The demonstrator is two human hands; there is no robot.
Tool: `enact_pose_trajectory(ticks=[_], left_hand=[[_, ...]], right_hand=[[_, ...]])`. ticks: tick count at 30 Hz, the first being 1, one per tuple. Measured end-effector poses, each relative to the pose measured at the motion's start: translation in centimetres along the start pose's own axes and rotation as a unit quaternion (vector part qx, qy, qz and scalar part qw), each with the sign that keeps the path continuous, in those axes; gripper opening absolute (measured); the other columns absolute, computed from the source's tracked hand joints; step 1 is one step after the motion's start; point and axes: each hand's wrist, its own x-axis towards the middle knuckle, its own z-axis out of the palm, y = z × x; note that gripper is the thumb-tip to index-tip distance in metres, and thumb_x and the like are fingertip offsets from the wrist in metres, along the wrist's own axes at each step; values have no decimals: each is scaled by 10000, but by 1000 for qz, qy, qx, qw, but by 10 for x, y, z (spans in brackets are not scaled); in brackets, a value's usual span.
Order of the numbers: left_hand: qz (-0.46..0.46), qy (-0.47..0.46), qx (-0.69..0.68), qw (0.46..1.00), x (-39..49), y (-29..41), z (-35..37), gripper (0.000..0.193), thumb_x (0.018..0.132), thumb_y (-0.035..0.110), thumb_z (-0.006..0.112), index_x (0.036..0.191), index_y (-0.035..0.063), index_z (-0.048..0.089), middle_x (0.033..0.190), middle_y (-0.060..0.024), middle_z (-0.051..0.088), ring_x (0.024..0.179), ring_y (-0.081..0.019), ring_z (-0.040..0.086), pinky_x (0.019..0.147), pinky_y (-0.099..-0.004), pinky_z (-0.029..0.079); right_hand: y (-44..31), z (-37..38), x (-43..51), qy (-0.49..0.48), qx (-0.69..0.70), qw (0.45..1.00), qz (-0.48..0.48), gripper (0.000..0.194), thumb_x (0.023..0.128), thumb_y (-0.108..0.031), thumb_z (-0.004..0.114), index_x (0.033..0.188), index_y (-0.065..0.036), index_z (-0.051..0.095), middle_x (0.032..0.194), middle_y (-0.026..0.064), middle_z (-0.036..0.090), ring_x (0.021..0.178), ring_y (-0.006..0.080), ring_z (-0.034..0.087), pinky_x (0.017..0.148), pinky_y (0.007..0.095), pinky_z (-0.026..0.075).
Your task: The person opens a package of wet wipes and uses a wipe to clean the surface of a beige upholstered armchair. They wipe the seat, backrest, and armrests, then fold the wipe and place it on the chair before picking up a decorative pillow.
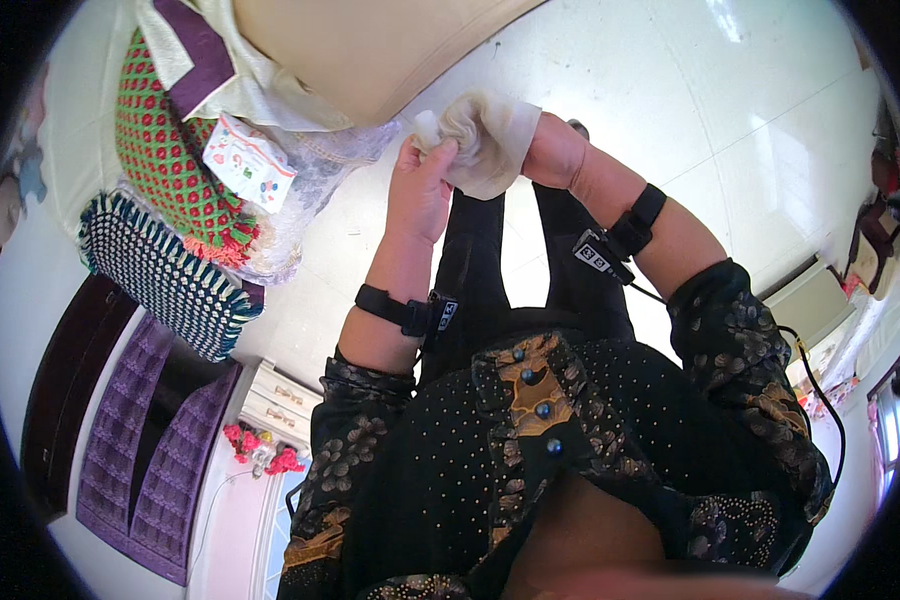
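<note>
In front of my body, above the tiled floor, both hands are at a thin, crumpled beige cloth (495, 139). My left hand (424, 184) pinches its gathered left end between thumb and fingers, beside a whiter, translucent bunched bit (426, 126). My right hand (559, 150) reaches into or behind the cloth from the right. Its fingers are covered, so their grip is hidden. Left of my hands, a white soft pack (251, 163) with coloured prints, perhaps of wipes, lies on a pale patterned cover (307, 180).
A beige padded furniture piece (345, 52) curves across the top, near the cloth. At left are a red-and-green crocheted textile (161, 142) and a navy-and-white fringed textile (169, 270). Purple curtains (120, 427) hang in a doorway. Straps with small devices (600, 251) sit on both forearms; a cable (832, 405) trails on the right.
</note>
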Motion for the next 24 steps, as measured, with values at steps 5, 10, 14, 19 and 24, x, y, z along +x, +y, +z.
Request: enact_pose_trajectory(ticks=[5, 10, 14, 19, 24], left_hand=[[70, 20, -16, 997, -35, 46, 33, 325, 893, 49, 573, 1201, 43, 468, 1168, -94, 572, 1079, -214, 571, 948, -374, 463], [-9, -85, -74, 994, -62, 69, 62, 286, 900, 89, 499, 1180, 36, 492, 1127, -95, 581, 1069, -225, 574, 887, -374, 506], [19, -148, -166, 975, -86, 68, 96, 308, 914, 123, 459, 1203, 23, 485, 1164, -85, 566, 1071, -221, 569, 929, -370, 473], [50, -245, -159, 955, -108, 96, 124, 337, 978, 270, 390, 1234, 69, 479, 1219, -74, 542, 1143, -191, 502, 1011, -408, 388], [32, -215, -141, 966, -124, 119, 126, 579, 965, 475, 325, 1280, -2, 417, 1250, -168, 510, 1174, -273, 485, 1037, -419, 363]], right_hand=[[-53, 65, -31, 10, 13, 999, -34, 441, 942, -333, 532, 1254, -22, 520, 1211, 71, 574, 1112, 216, 568, 956, 342, 454], [-66, 131, -69, -11, -561, 791, -243, 441, 891, -323, 558, 1271, -100, 540, 1293, 147, 535, 1225, 266, 488, 1011, 380, 396], [-85, 167, -83, -37, -783, 442, -437, 443, 817, -285, 620, 1211, -87, 579, 1270, 160, 541, 1184, 321, 500, 983, 400, 415], [-115, 193, -95, -6, -786, 461, -412, 336, 850, -288, 607, 1088, -51, 610, 1027, 156, 626, 958, 350, 587, 846, 415, 475], [-127, 229, -97, 133, -666, 648, -344, 292, 854, -258, 607, 1067, -59, 616, 985, 164, 630, 898, 340, 602, 803, 414, 487]])
